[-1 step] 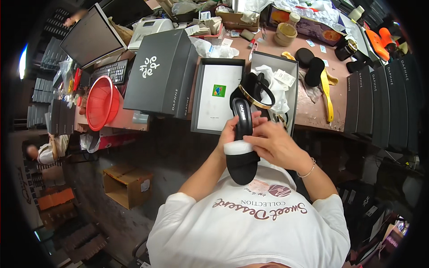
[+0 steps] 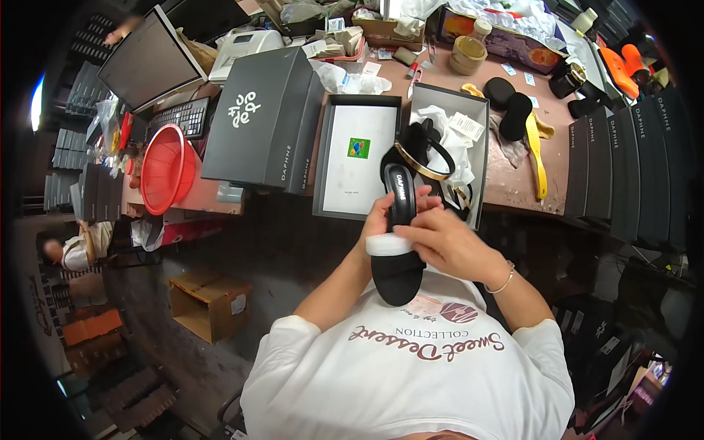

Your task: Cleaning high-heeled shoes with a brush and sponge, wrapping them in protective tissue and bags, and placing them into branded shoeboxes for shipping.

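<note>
A black sandal [image 2: 397, 282] with an ankle strap and a gold-coloured band is held toe-down in front of my shirt. White padding [image 2: 387, 245] sticks out of its toe opening. My left hand [image 2: 378, 220] grips the sandal from below and the left, around its middle. At the padding's upper right edge, my right hand [image 2: 456, 246] has thumb and fingers bent together; whether they pinch the padding is hard to see. Beyond my hands lie a shoebox lid [image 2: 330, 158] with a white sheet and an open grey shoebox [image 2: 480, 117] holding white paper and another dark strappy shoe.
Large grey shoeboxes [image 2: 249, 125] stand left of the lid, beside a red plastic basket [image 2: 169, 172], a keyboard [image 2: 187, 117] and a monitor [image 2: 150, 59]. To the right are a yellow-handled brush [image 2: 537, 161] and a row of upright shoeboxes [image 2: 623, 169]. A cardboard box [image 2: 209, 304] sits on the floor.
The sandal has shifted very slightly in my hands. My right hand's fingertips have slid a little left along the white padding.
</note>
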`<state>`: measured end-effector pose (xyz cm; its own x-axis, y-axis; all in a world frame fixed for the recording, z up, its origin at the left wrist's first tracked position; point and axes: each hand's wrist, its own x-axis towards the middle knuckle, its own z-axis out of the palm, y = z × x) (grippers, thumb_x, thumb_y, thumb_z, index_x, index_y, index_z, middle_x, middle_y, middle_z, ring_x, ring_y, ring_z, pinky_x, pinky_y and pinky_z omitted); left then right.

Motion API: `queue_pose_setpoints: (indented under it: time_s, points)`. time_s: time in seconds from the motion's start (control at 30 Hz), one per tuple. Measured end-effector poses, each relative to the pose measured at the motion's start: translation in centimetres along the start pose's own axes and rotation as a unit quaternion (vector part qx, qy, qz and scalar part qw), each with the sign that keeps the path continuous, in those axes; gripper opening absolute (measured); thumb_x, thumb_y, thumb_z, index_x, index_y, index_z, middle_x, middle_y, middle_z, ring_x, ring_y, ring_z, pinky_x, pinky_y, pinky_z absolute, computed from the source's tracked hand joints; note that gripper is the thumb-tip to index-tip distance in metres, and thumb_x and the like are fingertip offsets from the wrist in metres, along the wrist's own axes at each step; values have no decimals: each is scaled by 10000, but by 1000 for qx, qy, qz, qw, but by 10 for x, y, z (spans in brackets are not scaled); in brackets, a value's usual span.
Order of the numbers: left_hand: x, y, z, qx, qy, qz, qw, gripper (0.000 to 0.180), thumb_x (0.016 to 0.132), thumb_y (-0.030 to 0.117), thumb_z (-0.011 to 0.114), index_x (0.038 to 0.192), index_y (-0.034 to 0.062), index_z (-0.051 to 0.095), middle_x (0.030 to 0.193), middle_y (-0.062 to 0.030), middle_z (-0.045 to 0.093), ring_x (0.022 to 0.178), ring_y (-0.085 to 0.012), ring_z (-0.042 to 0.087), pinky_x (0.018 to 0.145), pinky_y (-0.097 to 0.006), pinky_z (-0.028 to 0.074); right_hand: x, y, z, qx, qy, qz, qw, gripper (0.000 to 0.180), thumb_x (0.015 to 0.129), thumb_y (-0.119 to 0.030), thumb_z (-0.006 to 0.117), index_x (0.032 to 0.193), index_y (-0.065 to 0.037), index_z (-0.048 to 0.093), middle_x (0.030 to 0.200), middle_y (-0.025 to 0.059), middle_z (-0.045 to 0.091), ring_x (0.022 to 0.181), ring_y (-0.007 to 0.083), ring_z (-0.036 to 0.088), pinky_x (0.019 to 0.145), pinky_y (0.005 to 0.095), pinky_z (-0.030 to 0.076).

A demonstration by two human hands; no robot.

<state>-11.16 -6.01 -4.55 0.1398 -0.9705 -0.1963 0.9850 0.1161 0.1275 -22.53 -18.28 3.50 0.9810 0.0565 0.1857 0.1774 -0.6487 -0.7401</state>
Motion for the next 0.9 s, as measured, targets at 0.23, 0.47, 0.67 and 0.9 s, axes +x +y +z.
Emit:
queue_pose_setpoints:
  time_s: [0.23,0.47,0.67,0.9]
  points:
    - [-14,-18,-11,61,69,-58,994,561,958,404,385,1341,-6,408,1221,-186,560,1178,-293,520,1045,-414,390,-32,-11,5,39,-76,26,996,638,655,-61,699,1261,-44,502,1077,119,559,988,303,524,889,409,411]
    - [-17,-17,-11,137,82,-66,985,515,968,365,337,1307,-6,450,1119,-166,605,1033,-243,594,945,-360,460,-29,-17,30,-46,-63,21,997,653,602,-54,720,1220,-62,511,1010,83,534,963,260,522,839,397,410]
    - [-24,-27,-13,312,134,-8,941,489,967,356,331,1183,-20,559,886,-112,656,804,-160,629,801,-287,497,-40,-12,27,50,-39,-31,998,458,698,-136,721,1119,-50,561,966,82,538,929,263,520,817,395,404]
    - [-25,-29,-8,357,167,-33,918,499,958,377,322,1170,0,571,894,-91,632,823,-165,613,806,-300,490,-27,-18,38,39,-68,-29,997,509,731,-459,727,962,-31,574,891,117,571,841,297,567,751,389,451]
